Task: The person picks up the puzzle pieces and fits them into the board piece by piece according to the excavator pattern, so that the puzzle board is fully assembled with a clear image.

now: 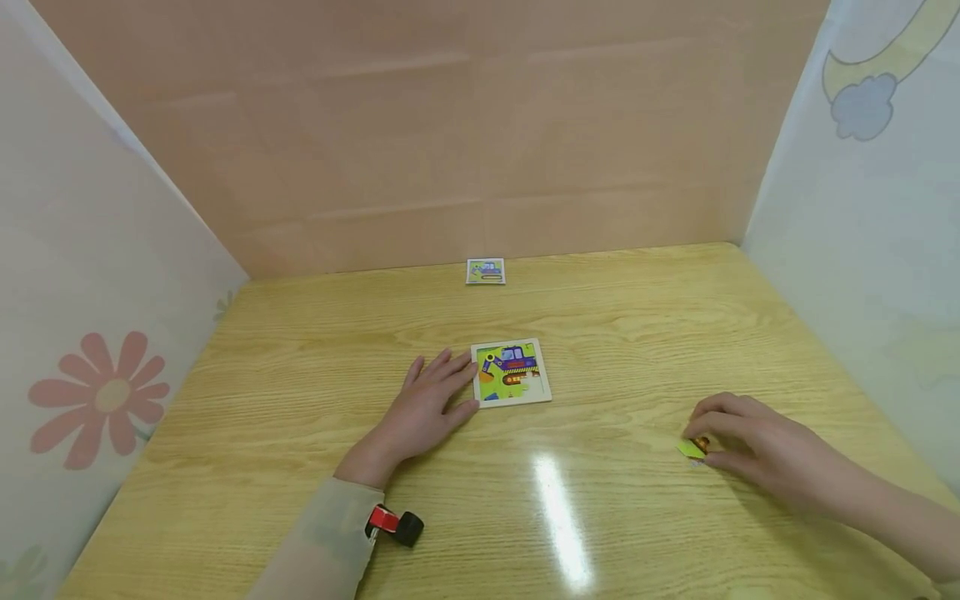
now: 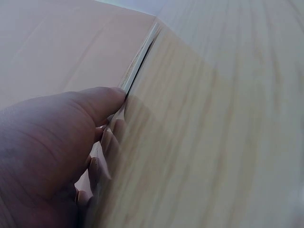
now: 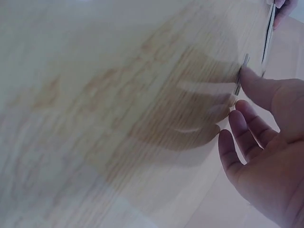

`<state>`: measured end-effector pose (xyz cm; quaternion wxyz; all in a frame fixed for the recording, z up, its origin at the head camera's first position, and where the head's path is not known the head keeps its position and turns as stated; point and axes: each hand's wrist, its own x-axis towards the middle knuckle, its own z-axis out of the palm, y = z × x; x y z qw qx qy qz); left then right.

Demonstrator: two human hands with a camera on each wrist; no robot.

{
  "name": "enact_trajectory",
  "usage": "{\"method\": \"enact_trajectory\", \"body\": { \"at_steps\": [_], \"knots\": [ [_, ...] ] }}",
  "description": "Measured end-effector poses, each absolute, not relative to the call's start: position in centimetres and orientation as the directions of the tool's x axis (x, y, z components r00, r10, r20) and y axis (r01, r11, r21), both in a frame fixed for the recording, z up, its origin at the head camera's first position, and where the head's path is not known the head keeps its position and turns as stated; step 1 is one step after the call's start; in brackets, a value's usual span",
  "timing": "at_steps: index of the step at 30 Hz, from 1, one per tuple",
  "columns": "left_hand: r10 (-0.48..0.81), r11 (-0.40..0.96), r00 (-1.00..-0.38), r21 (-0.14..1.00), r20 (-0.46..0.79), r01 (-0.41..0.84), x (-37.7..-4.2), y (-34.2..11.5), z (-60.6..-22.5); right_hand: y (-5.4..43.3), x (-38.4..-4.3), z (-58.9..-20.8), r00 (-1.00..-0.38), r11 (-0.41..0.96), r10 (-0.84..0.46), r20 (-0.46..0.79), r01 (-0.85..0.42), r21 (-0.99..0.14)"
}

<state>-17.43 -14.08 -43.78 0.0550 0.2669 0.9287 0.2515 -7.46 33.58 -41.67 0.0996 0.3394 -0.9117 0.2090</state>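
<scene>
A jigsaw puzzle board (image 1: 512, 372) with a pale frame and an excavator picture lies on the table; bare patches show at its lower part. My left hand (image 1: 425, 406) rests spread at the board's left side, fingertips on the left edge and thumb by the lower left corner. In the left wrist view the thumb (image 2: 107, 102) touches the thin board edge. Off to the right, my right hand (image 1: 757, 446) pinches a green and orange puzzle piece (image 1: 692, 450) between thumb and fingers. The right wrist view shows that puzzle piece (image 3: 243, 69) edge-on, low over the table.
A small picture card (image 1: 486, 271) with a similar excavator lies at the back of the wooden table (image 1: 337, 325). A tan back wall (image 1: 480, 125) and pale printed side panels (image 1: 112, 250) surround the table. Light glares on the table's front part.
</scene>
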Motion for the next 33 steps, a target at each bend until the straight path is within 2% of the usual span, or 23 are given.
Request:
{"method": "enact_trajectory", "body": {
  "at_steps": [3, 10, 13, 25, 29, 33],
  "knots": [
    [0.521, 0.737, -0.853, 0.493, 0.021, 0.462, -17.4, -14.0, -43.7, 33.5, -7.4, -41.5, -0.761, 0.704, -0.563, 0.323, -0.646, -0.295],
    [0.524, 0.729, -0.851, 0.503, 0.027, 0.464, -17.6, -14.1, -43.9, 33.1, -6.8, -41.3, -0.881, 0.849, -0.399, 0.253, -0.46, -0.26],
    [0.524, 0.727, -0.851, 0.503, 0.033, 0.467, -17.6, -14.1, -44.0, 32.7, -6.8, -41.3, -0.909, 0.882, -0.354, 0.22, -0.403, -0.246],
    [0.525, 0.742, -0.851, 0.484, 0.011, 0.464, -17.4, -14.0, -43.6, 32.8, -6.6, -41.4, -0.93, 0.898, -0.307, 0.201, -0.353, -0.262],
    [0.527, 0.743, -0.85, 0.482, 0.008, 0.465, -17.5, -14.0, -43.6, 33.0, -6.6, -41.2, -0.952, 0.92, -0.26, 0.161, -0.295, -0.257],
    [0.531, 0.741, -0.847, 0.476, 0.016, 0.473, -17.4, -14.1, -43.6, 33.0, -6.8, -41.1, -0.955, 0.915, -0.266, 0.134, -0.294, -0.276]
  ]
}}
